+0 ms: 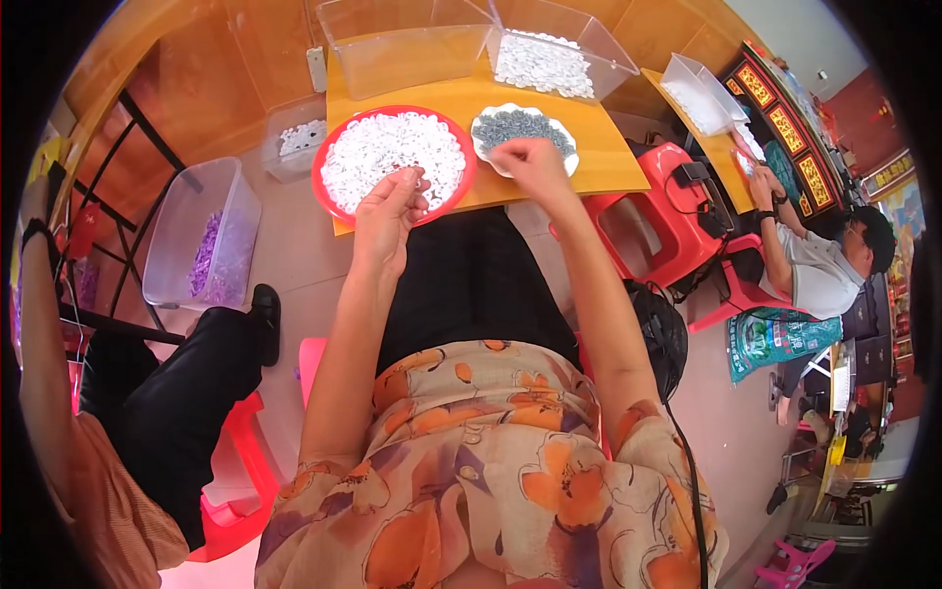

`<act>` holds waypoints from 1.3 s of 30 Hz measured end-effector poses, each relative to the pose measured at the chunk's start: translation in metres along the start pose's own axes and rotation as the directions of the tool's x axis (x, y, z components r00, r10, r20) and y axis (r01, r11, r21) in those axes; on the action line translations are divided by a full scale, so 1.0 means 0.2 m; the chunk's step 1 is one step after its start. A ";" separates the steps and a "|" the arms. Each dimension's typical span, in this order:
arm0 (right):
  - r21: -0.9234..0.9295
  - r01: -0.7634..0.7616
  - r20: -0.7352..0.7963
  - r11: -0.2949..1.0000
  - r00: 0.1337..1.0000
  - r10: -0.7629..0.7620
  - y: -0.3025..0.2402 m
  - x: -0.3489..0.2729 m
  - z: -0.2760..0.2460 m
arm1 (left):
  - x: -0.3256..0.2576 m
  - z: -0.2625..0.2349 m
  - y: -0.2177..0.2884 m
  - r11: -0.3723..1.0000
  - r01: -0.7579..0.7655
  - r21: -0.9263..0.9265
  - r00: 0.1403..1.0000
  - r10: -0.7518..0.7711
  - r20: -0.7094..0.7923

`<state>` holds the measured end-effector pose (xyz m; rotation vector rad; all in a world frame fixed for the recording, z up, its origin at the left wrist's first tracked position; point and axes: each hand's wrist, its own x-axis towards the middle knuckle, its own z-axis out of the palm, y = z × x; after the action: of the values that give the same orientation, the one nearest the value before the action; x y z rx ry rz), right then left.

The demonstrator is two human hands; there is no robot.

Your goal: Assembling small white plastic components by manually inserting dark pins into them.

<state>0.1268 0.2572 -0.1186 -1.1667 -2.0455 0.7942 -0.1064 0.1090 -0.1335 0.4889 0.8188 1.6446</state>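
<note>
A round red tray (467, 167) heaped with small white pieces (378, 152), some of them ring-shaped, stands at the table's front left. Over its near edge, my left hand (391, 211) is closed in a pinch. Whatever it holds blends with the white pieces behind, so I cannot make it out. To the right is a white plate with a scalloped rim (479, 116), filled with small dark grey pieces (517, 125). My right hand (538, 167) reaches over the plate's near side, its fingers bent together at the grey pieces. Their tips are too small to show anything gripped.
Behind the tray and plate stand clear plastic bins (407, 49), one holding white pieces (542, 65). Left on the floor is a bin with purple pieces (208, 257). Red stools (667, 211) flank the table. One person sits at left, another (819, 260) works at a table on the right.
</note>
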 end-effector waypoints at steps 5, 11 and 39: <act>-0.453 -0.074 -0.149 0.888 0.989 0.006 0.25 0.15 -0.12 | 0.02 -0.02 -0.01 1.000 0.022 -0.004 1.000 -0.022 -0.018; -0.584 -0.086 -0.081 0.807 0.996 0.048 0.34 0.25 -0.06 | 0.03 -0.02 -0.01 0.997 0.060 -0.042 0.998 -0.061 -0.033; 0.454 -0.168 -0.027 0.875 0.979 0.202 -0.20 -0.01 -0.12 | -0.13 0.14 0.09 0.996 0.093 0.002 0.996 -0.093 0.000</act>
<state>0.1267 0.2429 -0.0740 -1.1086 -1.5826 1.2235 -0.0926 0.0895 -0.0977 0.4460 0.8308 1.5583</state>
